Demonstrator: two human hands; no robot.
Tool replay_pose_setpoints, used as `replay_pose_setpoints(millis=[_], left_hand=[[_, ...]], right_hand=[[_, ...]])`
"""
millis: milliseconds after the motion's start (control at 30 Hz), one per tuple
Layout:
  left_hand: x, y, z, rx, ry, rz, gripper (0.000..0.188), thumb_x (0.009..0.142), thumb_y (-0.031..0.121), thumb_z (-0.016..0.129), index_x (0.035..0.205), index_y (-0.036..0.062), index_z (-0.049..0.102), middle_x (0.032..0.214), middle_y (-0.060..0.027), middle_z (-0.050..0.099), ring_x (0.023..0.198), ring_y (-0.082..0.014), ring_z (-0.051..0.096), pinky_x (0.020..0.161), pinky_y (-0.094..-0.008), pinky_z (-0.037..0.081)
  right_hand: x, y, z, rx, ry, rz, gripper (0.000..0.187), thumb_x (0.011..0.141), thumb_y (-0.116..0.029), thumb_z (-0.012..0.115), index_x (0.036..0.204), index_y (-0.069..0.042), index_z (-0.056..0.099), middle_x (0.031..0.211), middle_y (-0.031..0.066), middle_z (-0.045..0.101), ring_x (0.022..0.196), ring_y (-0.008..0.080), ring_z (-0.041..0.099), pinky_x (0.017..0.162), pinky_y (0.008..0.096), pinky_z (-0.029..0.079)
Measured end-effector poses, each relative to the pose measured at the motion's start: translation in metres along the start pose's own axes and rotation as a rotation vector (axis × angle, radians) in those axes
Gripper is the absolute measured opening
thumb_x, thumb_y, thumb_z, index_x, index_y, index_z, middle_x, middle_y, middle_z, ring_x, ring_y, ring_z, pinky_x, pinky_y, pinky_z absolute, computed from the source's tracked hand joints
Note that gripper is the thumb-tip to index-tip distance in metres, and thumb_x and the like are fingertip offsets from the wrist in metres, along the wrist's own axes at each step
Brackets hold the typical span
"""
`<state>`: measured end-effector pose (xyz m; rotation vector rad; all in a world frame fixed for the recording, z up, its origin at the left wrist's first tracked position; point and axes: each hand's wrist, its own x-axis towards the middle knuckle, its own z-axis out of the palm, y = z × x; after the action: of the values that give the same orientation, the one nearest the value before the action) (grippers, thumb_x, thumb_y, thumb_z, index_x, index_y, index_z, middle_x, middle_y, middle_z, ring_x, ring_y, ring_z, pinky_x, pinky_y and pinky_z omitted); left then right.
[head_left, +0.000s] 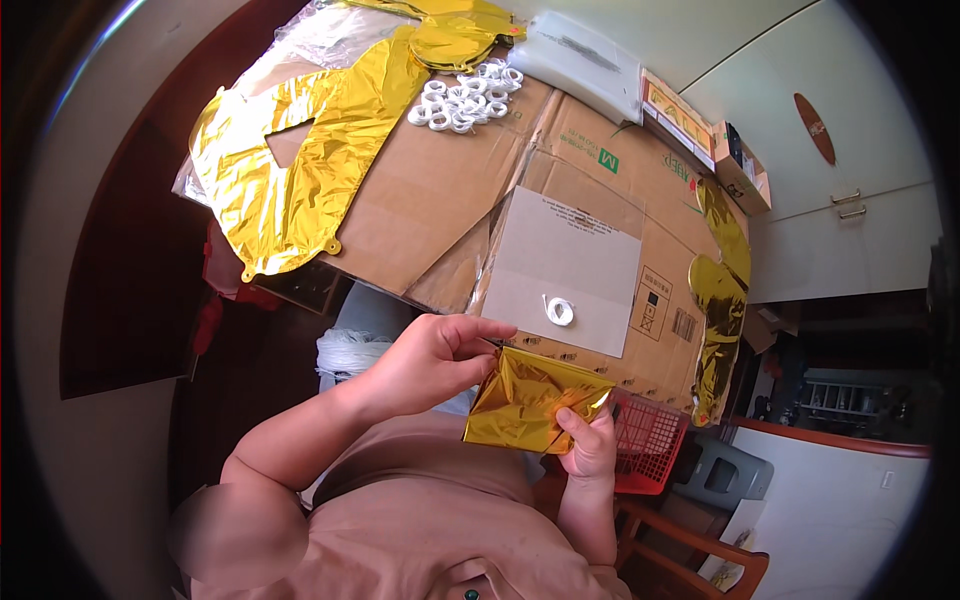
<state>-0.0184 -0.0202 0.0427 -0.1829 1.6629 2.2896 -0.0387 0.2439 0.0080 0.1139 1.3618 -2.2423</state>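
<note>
While the thumb of the right hand (590, 440) lies flat on the face of a folded gold foil sheet (528, 400), its other fingers are hidden behind it, so the foil is pinched between the thumb and whatever is underneath. At the opposite upper corner is the left hand (450, 352), its index finger stretched out past the foil's edge and the thumb below at the corner; the remaining fingers are curled, partly covered, and whether they grip the foil cannot be told. The foil itself is held above the lap, just off the near edge of the cardboard (590, 150), creased and shiny enough that its layers are hard to count.

Just beyond lies a small white ribbon coil (559, 311) on a pale plastic sheet (565, 250). Farther off, a heap of white coils (463, 100) sits near a large gold foil shape (320, 170) with an angular opening; another one, behind it, is cut off by the top of the view. More gold foil (715, 330) drapes over the right edge. Below that, a red basket (650, 440) is partly covered by the right hand and foil. A blurred patch masks the left upper arm.
</note>
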Motion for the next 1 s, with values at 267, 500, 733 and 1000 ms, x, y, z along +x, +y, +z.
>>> replay_pose_setpoints(millis=[267, 500, 733, 1000], left_hand=[[0.003, -0.005, 0.008, -0.022, 0.105, 0.022, 0.036, 0.098, -0.002, 0.056, 0.134, -0.0038, 0.056, 0.100, -0.0070, 0.071, 0.092, -0.0069, 0.064, 0.081, -0.0242, 0.055], [0.003, -0.022, 0.017, -0.168, 0.214, 0.150, 0.029, 0.098, -0.005, 0.054, 0.126, -0.0014, 0.053, 0.101, -0.0059, 0.069, 0.094, -0.0085, 0.064, 0.083, -0.0233, 0.054], [0.005, -0.031, 0.013, -0.136, 0.225, 0.169, 0.014, 0.096, -0.006, 0.057, 0.108, -0.0008, 0.060, 0.093, -0.0027, 0.066, 0.088, -0.0076, 0.065, 0.078, -0.0234, 0.054], [0.000, -0.031, 0.006, -0.114, 0.202, 0.118, 0.009, 0.093, -0.006, 0.060, 0.100, -0.0018, 0.063, 0.093, -0.0033, 0.068, 0.087, -0.0085, 0.066, 0.078, -0.0250, 0.056]], right_hand=[[-0.002, -0.001, 0.002, -0.043, 0.006, -0.042, 0.030, 0.088, 0.004, 0.068, 0.118, 0.000, 0.064, 0.111, 0.0060, 0.068, 0.098, 0.0148, 0.065, 0.091, 0.0309, 0.051], [-0.002, 0.000, 0.006, -0.103, 0.022, -0.119, 0.029, 0.089, 0.004, 0.067, 0.118, 0.000, 0.063, 0.113, 0.0065, 0.068, 0.100, 0.0146, 0.065, 0.092, 0.0313, 0.051], [-0.002, 0.000, 0.003, -0.122, 0.024, -0.123, 0.028, 0.090, 0.004, 0.067, 0.118, 0.001, 0.064, 0.112, 0.0066, 0.068, 0.099, 0.0143, 0.065, 0.091, 0.0312, 0.051], [-0.003, -0.002, 0.007, -0.128, 0.028, -0.112, 0.027, 0.090, 0.002, 0.068, 0.117, 0.001, 0.064, 0.111, 0.0061, 0.068, 0.099, 0.0145, 0.065, 0.091, 0.0313, 0.051]])
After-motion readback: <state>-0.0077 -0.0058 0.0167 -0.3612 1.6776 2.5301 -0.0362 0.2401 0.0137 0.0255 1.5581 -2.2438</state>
